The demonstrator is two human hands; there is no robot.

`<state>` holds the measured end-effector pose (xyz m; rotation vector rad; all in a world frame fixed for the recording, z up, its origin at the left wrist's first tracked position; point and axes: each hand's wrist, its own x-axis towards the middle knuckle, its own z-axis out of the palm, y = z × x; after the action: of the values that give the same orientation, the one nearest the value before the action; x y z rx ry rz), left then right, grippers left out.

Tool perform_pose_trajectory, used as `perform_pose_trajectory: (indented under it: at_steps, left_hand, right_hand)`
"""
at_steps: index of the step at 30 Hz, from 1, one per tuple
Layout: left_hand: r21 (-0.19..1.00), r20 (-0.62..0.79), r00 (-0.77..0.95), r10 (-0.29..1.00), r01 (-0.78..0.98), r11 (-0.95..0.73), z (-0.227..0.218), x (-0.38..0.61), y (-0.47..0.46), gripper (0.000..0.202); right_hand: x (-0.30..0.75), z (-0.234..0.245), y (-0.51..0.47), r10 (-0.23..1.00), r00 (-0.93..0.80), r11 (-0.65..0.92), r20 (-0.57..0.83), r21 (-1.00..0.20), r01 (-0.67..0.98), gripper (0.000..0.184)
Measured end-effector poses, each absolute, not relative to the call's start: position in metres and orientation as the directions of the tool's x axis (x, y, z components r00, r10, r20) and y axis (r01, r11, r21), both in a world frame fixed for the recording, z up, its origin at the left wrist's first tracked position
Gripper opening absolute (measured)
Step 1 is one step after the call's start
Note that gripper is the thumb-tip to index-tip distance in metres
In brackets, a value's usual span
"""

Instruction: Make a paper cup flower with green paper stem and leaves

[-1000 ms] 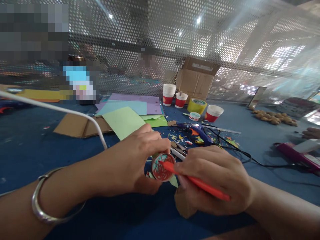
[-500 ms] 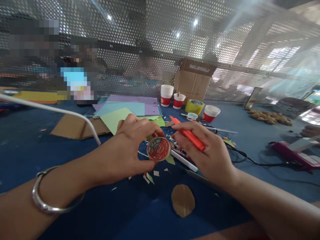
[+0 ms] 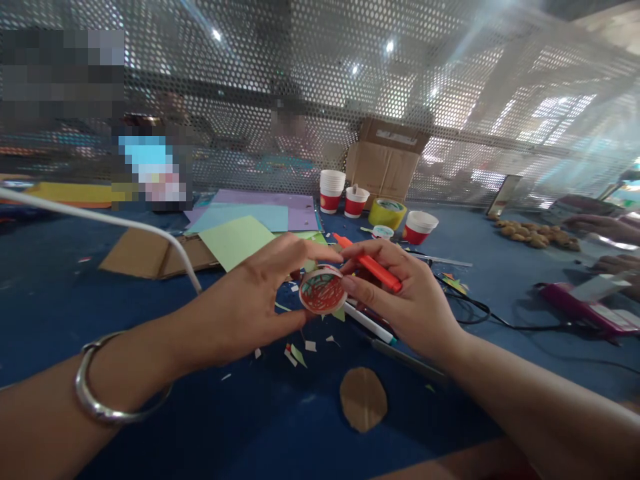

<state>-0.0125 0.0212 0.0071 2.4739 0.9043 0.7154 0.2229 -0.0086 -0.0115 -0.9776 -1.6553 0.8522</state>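
Between my hands is a small round paper piece point(image 3: 323, 292) with a pale raised rim, like a cup bottom; its face is scribbled red and teal. My left hand point(image 3: 257, 287) curves round it from the left, thumb below and fingers above, some hidden behind it. An orange marker point(image 3: 375, 269) lies across the fingers of my right hand point(image 3: 407, 293), tip end up and left. The right thumb and fingertips meet the round piece's right edge. Below the hands, a cardboard disc point(image 3: 363, 399) lies flat on the blue table point(image 3: 225, 433).
A white marker point(image 3: 370, 323) and paper scraps point(image 3: 295, 355) lie under the hands. Behind stand red-and-white paper cups point(image 3: 332, 192), yellow tape point(image 3: 387, 213) and coloured paper sheets point(image 3: 240, 241). A white cable point(image 3: 125, 222) crosses on the left. At right are a purple glue gun point(image 3: 580, 307) and another person's hand point(image 3: 617, 267).
My right hand has moved left and now touches the round piece's edge, the marker still in it. The round piece has tilted and shifted slightly up and right. Another person's hand has appeared farther right.
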Motion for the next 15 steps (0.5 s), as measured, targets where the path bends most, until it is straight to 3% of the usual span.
perform_pose_trajectory:
  at_steps: [2,5,9,12,15]
  left_hand:
    - [0.665,0.280,0.605,0.745,0.438,-0.605,0.0036,-0.0124,0.0218,0.072]
    - [0.897,0.097,0.593,0.799,0.295,-0.328,-0.0008,-0.0107,0.0223,0.084]
    - [0.987,-0.106,0.563,0.819,0.160,0.018,0.0009,-0.0061,0.0232,0.070]
    - [0.981,-0.100,0.531,0.842,0.194,-0.006,0.0046,-0.0043,0.0242,0.041]
    - [0.971,-0.022,0.457,0.889,0.222,-0.090,0.0048,-0.0044,0.0247,0.034]
  right_hand:
    - [0.2223,-0.0107,-0.0079,0.925,-0.149,0.371,0.350,-0.915,0.155,0.034]
    - [0.2209,-0.0111,-0.0065,0.941,-0.130,0.321,0.312,-0.945,0.055,0.038]
    - [0.2208,-0.0121,-0.0062,0.943,-0.130,0.311,0.305,-0.950,0.032,0.037]
    - [0.2216,-0.0126,-0.0066,0.946,-0.140,0.298,0.291,-0.954,0.033,0.037]
    - [0.2217,-0.0138,-0.0057,0.948,-0.157,0.284,0.276,-0.958,0.031,0.039]
